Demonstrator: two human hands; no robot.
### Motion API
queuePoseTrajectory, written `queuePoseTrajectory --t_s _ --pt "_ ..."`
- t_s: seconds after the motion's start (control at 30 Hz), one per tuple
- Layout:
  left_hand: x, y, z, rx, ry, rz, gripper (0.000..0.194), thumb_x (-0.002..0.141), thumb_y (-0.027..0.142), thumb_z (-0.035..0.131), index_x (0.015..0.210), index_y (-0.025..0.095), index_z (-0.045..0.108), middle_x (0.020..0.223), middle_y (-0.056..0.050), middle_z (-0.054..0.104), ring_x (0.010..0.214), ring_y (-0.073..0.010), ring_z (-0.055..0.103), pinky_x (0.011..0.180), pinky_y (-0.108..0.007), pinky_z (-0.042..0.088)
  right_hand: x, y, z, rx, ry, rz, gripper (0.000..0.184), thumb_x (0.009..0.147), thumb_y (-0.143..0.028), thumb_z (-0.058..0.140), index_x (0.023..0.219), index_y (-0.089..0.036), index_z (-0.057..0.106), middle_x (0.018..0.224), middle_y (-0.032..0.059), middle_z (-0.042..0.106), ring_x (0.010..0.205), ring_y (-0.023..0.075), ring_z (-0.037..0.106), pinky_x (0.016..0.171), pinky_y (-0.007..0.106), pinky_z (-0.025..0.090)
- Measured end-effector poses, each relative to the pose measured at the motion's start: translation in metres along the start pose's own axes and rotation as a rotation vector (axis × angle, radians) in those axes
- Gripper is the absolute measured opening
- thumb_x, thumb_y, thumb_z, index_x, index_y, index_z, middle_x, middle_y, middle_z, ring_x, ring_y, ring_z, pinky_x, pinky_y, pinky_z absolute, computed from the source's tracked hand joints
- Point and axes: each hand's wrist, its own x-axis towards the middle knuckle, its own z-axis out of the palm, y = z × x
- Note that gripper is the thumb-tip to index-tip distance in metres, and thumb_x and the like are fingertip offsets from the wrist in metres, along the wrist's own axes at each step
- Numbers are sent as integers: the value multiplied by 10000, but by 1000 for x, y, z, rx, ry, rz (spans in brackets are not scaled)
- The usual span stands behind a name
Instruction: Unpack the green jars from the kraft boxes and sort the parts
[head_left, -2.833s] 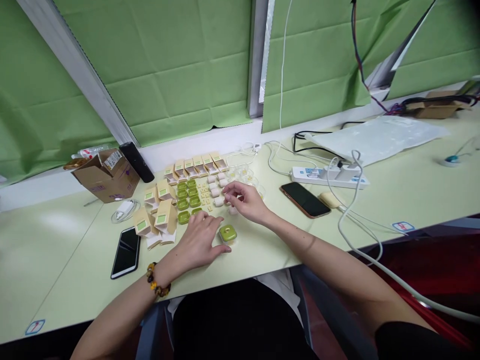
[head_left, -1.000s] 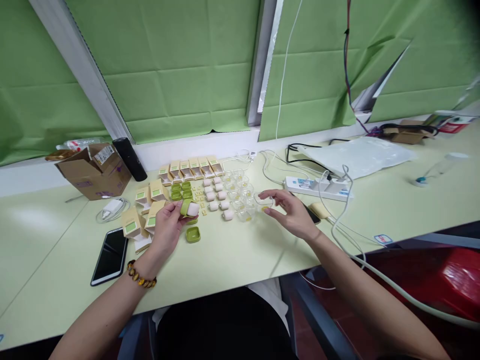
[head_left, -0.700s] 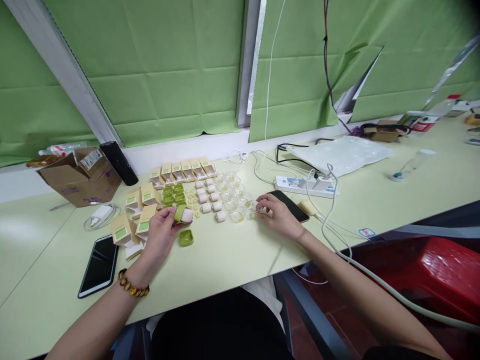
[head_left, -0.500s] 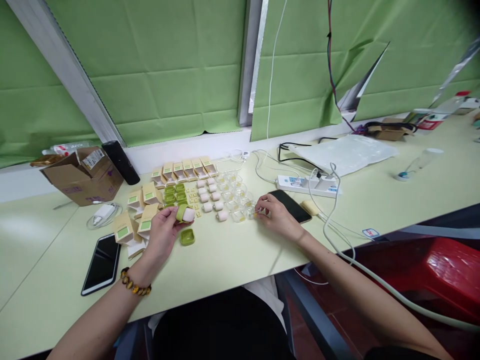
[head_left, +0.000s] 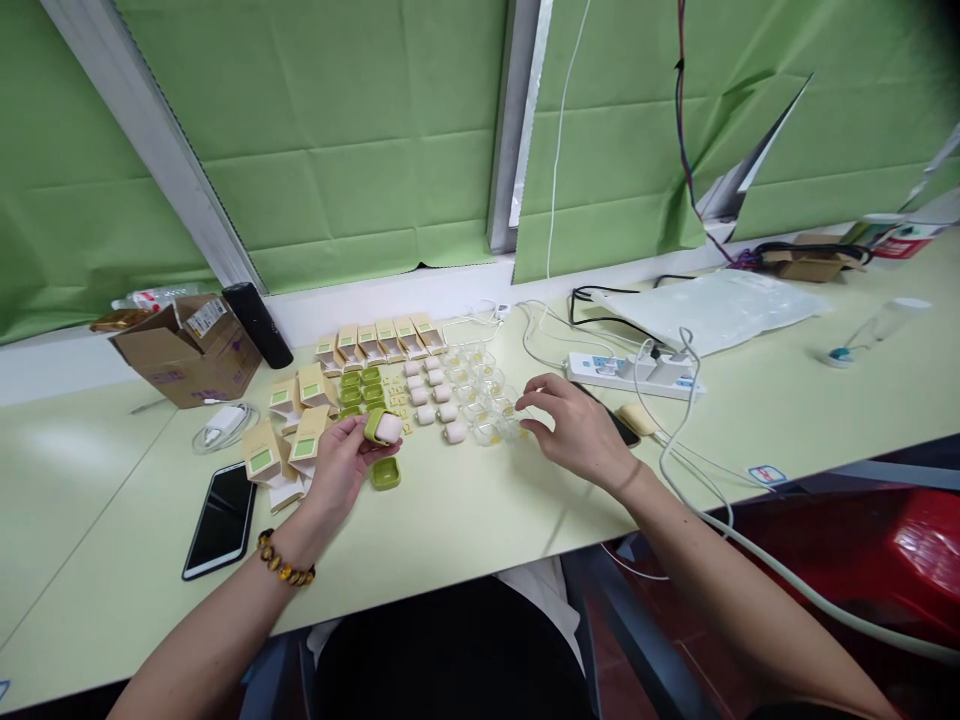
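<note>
My left hand (head_left: 339, 468) is closed around a small green case (head_left: 372, 426) with a pale pink rounded block (head_left: 388, 430) seated in it. Just below, a square green cup (head_left: 385, 474) lies on the table with its hollow side up. My right hand (head_left: 577, 425) hovers at the right end of the clear plastic shells (head_left: 486, 432), thumb and fingers apart, with nothing seen between them. Left of the shells stand rows of pale pink blocks (head_left: 454, 433). Small yellowish ring-like pieces (head_left: 407, 427) and more green cups (head_left: 370, 376) lie farther left.
Small cardboard boxes (head_left: 264, 456) with green labels stand behind and left of the green cups. A phone (head_left: 220, 520) lies at left, a dark phone (head_left: 619, 420) under my right hand. A power strip (head_left: 622, 372), cables, a carton (head_left: 196, 355) and a plastic bag (head_left: 720, 310) surround the work.
The fingers of my right hand have spread and lifted away from the clear shells. My left hand still holds the green case. The whole view has shifted slightly.
</note>
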Motion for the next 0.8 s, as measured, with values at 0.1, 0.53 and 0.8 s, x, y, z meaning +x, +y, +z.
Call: queuePoseTrajectory --t_s 0.1,0.53,0.8 --pt "0 -1 0 -21 1 -17 310 783 360 866 928 132 714 931 -112 790 784 -215 771 790 -389 676 6 -21 2 30 56 -96 167 959 -218 609 1044 -231 752 1137 141 704 987 313 692 772 439 574" --pt "-2 -11 0 -36 -118 -103 211 767 297 835 831 147 700 725 -27 724 604 -148 703 582 -245 595 52 -115 74 153 274 -761 350 986 -85 530 1317 -175 602 1190 136 749 992 239 699 662 318 536" --pt "-3 -11 2 22 -214 -133 277 806 389 802 879 148 687 733 -34 703 575 -156 686 569 -279 592 44 -102 85 408 300 -729 406 1012 -164 574 1416 -185 558 1167 168 679 1057 272 688 799 396 627"
